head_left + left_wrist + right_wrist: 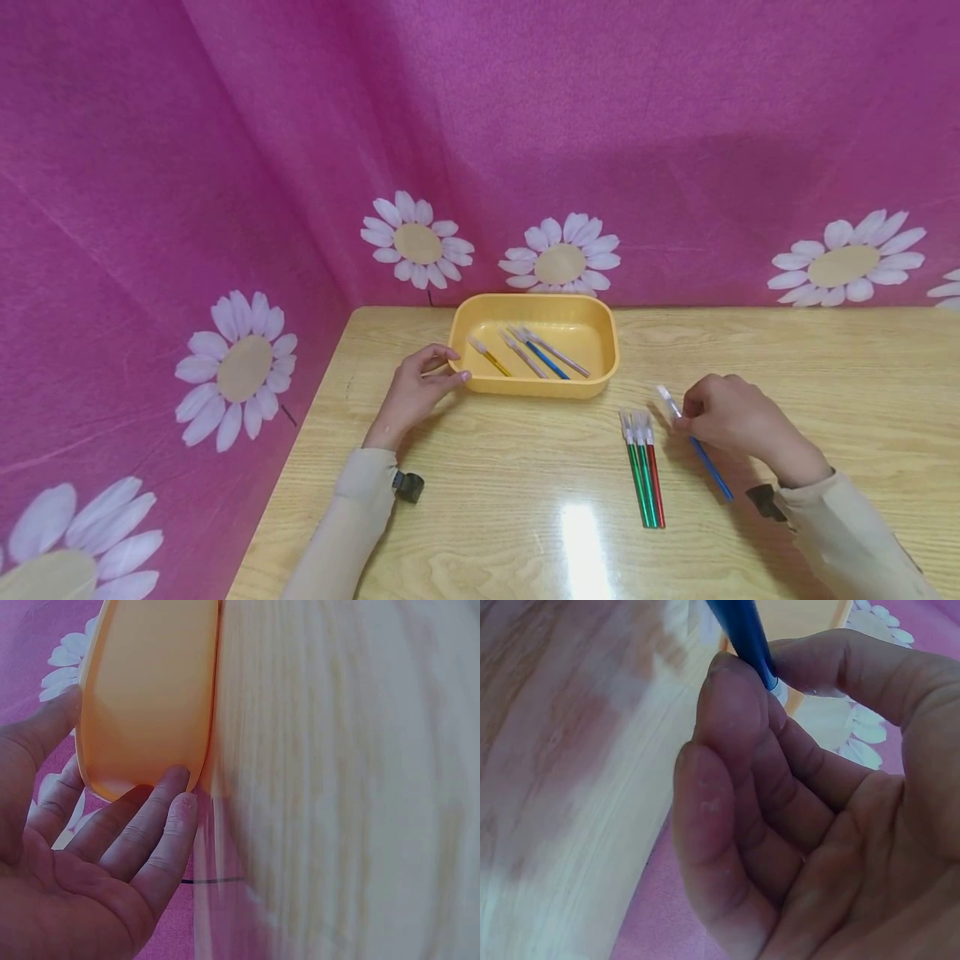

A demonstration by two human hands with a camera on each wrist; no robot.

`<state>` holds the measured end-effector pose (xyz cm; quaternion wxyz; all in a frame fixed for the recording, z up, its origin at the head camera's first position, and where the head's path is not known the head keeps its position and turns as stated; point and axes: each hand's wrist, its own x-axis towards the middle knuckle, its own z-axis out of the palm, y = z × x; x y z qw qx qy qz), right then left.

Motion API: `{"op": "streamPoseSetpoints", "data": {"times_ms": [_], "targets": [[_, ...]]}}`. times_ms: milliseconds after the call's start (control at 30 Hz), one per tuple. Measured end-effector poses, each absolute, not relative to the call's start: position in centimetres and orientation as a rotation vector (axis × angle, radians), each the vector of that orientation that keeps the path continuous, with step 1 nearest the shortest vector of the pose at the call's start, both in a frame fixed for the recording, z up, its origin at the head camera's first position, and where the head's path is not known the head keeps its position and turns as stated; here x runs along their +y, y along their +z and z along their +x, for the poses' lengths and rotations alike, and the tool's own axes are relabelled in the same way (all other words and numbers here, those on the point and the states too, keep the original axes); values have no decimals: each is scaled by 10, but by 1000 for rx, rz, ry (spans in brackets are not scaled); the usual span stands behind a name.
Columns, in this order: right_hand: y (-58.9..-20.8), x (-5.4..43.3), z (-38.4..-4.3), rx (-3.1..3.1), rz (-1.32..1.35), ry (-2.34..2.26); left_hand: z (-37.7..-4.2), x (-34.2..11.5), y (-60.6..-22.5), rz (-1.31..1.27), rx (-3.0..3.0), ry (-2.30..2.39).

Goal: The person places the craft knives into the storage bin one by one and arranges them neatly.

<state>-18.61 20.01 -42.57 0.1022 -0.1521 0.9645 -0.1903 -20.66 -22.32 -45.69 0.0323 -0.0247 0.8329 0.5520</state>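
Note:
A blue paintbrush point(711, 468) is pinched between the thumb and fingers of my right hand point(738, 421), slanting with its pale tip toward the tray. In the right wrist view, its blue handle point(742, 637) rises from the fingertips. Left of that hand, two green paintbrushes point(642, 483) and a red one point(657, 492) lie side by side on the table. My left hand point(415, 390) touches the left end of a yellow tray point(540, 387), its fingers loosely extended in the left wrist view. Inside the tray lie several paintbrushes: gold point(497, 363), blue point(547, 360) and pinkish point(566, 357).
The wooden table point(487, 483) meets a pink cloth point(600, 108) printed with white daisies behind and on the left. The tray stands near the table's back edge. A bright reflection point(587, 550) shows on the tabletop.

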Motion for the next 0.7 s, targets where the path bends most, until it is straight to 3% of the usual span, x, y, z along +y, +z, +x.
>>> {"op": "streamPoseSetpoints", "data": {"times_ms": [700], "targets": [[-412,198,-192,2868,-452,-578,-206,-223,-456,-68,2563,1705]]}}
